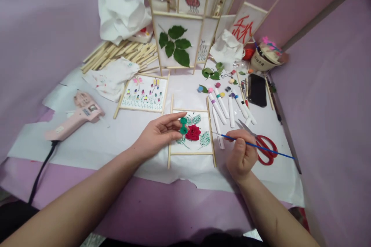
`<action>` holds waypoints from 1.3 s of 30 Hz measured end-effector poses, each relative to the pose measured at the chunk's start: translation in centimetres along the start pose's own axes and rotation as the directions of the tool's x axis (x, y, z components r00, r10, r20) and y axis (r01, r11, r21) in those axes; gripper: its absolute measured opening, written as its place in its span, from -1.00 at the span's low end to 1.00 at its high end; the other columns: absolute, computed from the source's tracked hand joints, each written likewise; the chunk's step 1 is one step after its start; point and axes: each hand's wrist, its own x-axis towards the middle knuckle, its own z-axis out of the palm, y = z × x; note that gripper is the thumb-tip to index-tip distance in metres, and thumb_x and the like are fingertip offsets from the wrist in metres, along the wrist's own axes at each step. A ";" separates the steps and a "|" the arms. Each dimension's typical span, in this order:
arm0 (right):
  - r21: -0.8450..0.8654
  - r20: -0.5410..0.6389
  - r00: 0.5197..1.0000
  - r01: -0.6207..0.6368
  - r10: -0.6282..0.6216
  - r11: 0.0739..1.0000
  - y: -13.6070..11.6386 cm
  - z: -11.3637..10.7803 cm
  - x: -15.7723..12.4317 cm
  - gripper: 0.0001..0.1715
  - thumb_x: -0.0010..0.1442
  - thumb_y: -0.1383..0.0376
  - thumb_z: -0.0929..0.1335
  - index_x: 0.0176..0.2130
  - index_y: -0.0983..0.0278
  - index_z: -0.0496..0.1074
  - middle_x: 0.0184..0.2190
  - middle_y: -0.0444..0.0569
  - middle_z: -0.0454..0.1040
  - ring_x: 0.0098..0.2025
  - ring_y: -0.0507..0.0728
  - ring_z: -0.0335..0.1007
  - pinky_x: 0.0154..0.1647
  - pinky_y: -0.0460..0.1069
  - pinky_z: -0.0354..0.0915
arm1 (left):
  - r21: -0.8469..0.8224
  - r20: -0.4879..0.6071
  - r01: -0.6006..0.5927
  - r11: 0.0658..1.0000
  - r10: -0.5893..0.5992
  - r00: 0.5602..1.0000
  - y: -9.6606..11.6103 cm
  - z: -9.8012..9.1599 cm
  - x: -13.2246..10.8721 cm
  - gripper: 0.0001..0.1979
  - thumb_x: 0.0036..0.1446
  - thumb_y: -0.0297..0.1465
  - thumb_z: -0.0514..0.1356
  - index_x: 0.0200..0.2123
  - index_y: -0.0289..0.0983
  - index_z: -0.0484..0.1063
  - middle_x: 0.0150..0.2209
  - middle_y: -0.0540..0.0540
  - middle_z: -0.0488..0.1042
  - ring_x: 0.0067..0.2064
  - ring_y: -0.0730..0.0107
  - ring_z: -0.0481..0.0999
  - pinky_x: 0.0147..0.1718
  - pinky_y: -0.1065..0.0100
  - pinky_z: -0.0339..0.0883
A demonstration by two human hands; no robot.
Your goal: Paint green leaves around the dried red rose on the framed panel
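Between the thumb and fingers of my left hand [165, 131] is a small green paint pot [183, 126] made of two joined round cups. It is held over the left part of a wood-framed white panel [189, 149]. A red rose [193, 132] sits in the middle of that panel, with green dabbed leaves [205, 139] around it. My right hand [242, 152] grips a thin blue paintbrush [257, 146], its tip pointing left near the panel's right stick. Red-handled scissors [268, 149] lie partly behind my right hand.
Several white markers [231, 112] and loose caps lie right of the panel, near a black phone [257, 90]. A pink glue gun [78, 117] rests at left. Behind stand framed panels, one with a green leaf sprig [175, 44], beside piled wooden sticks [116, 54] and a decorated pot [265, 58].
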 end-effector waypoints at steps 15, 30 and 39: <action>-0.043 0.076 0.997 -0.002 0.005 0.999 -0.4 0.4 -0.1 -0.70 0.46 0.22 0.24 0.00 0.19 0.51 -0.24 -0.01 0.64 -0.16 0.16 0.58 -0.07 0.12 0.47 | -0.300 -0.103 -0.129 0.945 0.102 0.989 0.2 0.0 0.0 -0.45 -0.17 -0.49 0.58 -0.02 -0.18 0.68 -0.29 -0.03 0.63 -0.15 0.36 0.63 0.11 0.18 0.47; -0.212 0.079 0.995 -0.047 0.065 0.976 -2.3 -3.7 -7.3 -0.61 0.42 0.25 0.20 0.09 0.27 0.48 -0.01 0.19 0.62 0.03 0.29 0.55 0.13 0.28 0.46 | -0.217 -0.292 -0.381 0.899 0.312 0.904 0.1 -2.8 -5.1 -0.41 -0.15 -0.50 0.54 0.02 -0.18 0.59 -0.28 0.02 0.60 -0.16 0.44 0.62 0.01 0.30 0.40; -0.264 0.080 0.995 -0.028 0.051 0.964 -1.2 -3.6 -7.0 -0.56 0.36 0.31 0.20 0.13 0.33 0.45 0.00 0.25 0.61 0.00 0.32 0.55 0.11 0.32 0.47 | -0.198 -0.326 -0.388 0.900 0.313 0.892 -0.4 -4.0 -4.9 -0.41 -0.13 -0.52 0.53 0.03 -0.19 0.57 -0.27 0.01 0.61 -0.21 0.49 0.60 -0.17 0.42 0.36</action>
